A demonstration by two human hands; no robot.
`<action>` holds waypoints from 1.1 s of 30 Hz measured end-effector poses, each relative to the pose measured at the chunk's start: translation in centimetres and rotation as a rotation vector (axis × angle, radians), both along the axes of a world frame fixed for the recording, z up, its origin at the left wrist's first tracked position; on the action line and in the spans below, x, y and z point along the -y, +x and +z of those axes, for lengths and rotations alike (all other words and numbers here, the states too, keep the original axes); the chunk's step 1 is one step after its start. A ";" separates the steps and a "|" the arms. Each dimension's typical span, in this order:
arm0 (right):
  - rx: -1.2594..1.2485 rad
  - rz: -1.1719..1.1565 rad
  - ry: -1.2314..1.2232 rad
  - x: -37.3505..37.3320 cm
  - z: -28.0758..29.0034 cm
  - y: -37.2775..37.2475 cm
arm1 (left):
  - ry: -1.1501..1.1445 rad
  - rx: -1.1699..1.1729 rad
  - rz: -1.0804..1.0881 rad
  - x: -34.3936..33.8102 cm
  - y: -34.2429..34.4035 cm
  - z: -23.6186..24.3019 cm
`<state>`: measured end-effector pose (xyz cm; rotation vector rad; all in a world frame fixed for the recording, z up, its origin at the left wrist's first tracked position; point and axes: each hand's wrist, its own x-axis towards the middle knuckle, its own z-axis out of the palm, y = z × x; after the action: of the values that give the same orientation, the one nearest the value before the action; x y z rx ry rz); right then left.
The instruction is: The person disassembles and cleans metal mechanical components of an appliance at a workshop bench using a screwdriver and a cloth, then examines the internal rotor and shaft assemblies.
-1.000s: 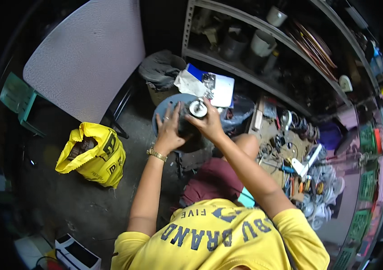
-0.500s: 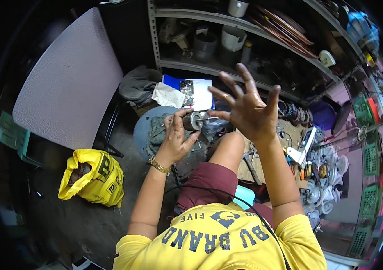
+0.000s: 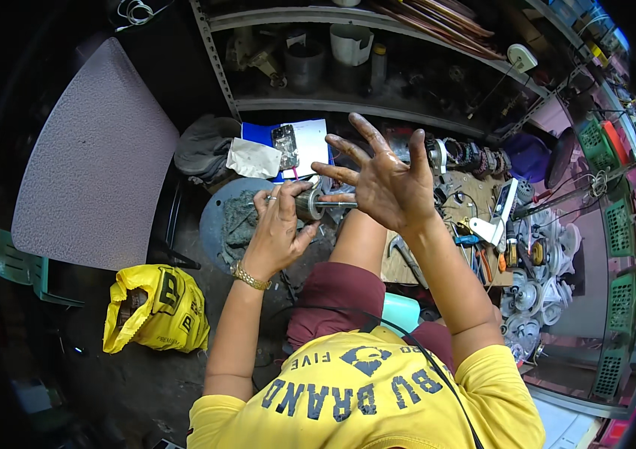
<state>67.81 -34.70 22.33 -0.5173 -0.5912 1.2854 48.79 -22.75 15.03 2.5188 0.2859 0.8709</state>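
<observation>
My left hand [image 3: 280,224] grips a metal cylindrical part [image 3: 309,203] with a thin shaft [image 3: 339,205] pointing right. My right hand [image 3: 389,183] is raised with palm showing and fingers spread, dark smears across it. It is at the shaft's right end, overlapping it in view; I cannot tell whether it touches. Below the part is a round grey-blue surface [image 3: 219,209] with a dark crumpled cloth [image 3: 236,236] on it. Behind lie a blue folder [image 3: 254,132] with paper and a dark, phone-like flat object [image 3: 285,147] on it.
A yellow bag [image 3: 155,310] stands lower left, beside a pale textured panel [image 3: 93,153] and green plastic chair [image 3: 22,273]. A metal shelf [image 3: 310,105] spans the back. At right, a wooden board [image 3: 402,266] carries tools; white plastic parts [image 3: 539,292] pile beside green baskets [image 3: 619,232].
My right hand has left the part and risen with fingers spread. The part, gripped in my left hand, has tipped from shaft-upward to shaft pointing right and shifted slightly left in view.
</observation>
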 end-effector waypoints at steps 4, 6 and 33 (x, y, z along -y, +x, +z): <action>0.204 -0.085 0.002 0.4 -1.2 -0.1 | -0.110 0.025 0.042 0.9 0.2 -0.5; 0.568 -0.315 -0.048 1.2 -3.7 -0.2 | -0.196 0.038 0.076 2.0 1.0 -0.4; 1.489 -0.365 -1.379 20.9 -34.3 9.5 | -0.833 0.077 -0.283 14.1 14.9 -4.8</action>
<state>77.33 -55.60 -11.98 -2.6867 -0.6256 0.5634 63.65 -36.82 10.21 1.6938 0.2010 0.5667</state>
